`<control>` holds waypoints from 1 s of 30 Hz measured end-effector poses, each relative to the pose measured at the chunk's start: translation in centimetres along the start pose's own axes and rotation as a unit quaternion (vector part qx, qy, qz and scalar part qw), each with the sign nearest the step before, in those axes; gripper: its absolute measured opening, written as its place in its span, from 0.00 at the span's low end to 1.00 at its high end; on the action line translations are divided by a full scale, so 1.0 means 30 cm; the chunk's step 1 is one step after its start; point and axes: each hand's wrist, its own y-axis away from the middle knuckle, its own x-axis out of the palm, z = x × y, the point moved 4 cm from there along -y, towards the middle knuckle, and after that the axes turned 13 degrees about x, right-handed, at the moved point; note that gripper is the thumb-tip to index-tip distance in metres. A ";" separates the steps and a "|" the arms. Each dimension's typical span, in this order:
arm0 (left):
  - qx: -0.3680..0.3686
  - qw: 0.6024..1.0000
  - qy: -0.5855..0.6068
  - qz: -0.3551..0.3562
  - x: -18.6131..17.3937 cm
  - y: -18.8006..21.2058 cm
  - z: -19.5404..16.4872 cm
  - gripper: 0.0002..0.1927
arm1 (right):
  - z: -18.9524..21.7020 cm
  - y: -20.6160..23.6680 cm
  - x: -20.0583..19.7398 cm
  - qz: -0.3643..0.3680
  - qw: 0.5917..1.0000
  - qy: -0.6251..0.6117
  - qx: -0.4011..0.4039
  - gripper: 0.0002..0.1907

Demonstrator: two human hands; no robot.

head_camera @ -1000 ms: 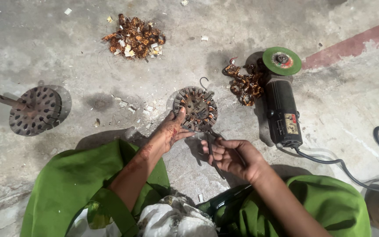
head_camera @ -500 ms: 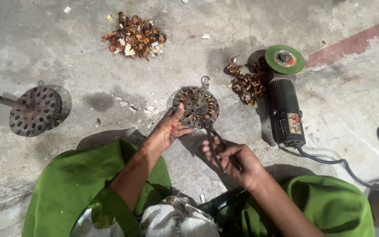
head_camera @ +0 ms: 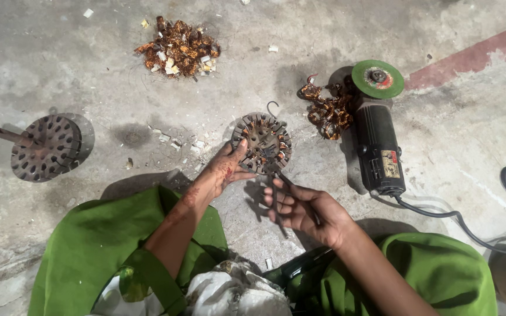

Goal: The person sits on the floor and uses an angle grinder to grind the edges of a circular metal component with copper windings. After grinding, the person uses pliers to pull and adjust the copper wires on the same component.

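Note:
A round slotted motor core [head_camera: 262, 143], rusty with bits of copper wire, rests on the concrete floor. My left hand [head_camera: 225, 169] grips its near-left edge with thumb and fingers. My right hand [head_camera: 306, 210] is closed around a thin dark metal tool [head_camera: 282, 178] whose tip reaches the core's near rim. Both knees in green cloth frame the bottom of the view.
An angle grinder [head_camera: 379, 140] with a green disc [head_camera: 377, 78] lies to the right, its cable [head_camera: 469, 225] trailing right. Stripped copper wire lies in a pile [head_camera: 178, 47] at the back and in a clump [head_camera: 326, 111] beside the grinder. Another core on a shaft [head_camera: 45, 146] lies left.
My right hand has shifted slightly toward me and to the right with the tool. My left hand stays on the core.

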 end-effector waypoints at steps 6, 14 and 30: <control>0.002 1.000 -0.001 -0.006 -0.004 -0.018 0.008 0.67 | -0.011 -0.068 -0.057 0.055 0.997 -0.042 -0.040 0.10; 0.048 0.996 0.070 0.006 0.001 -0.028 -0.006 0.61 | -0.049 -0.095 -0.064 0.127 0.973 -0.193 -0.006 0.08; 0.024 0.997 0.068 -0.026 -0.017 -0.048 0.027 0.56 | -0.064 0.045 0.093 0.148 0.989 0.010 -0.004 0.34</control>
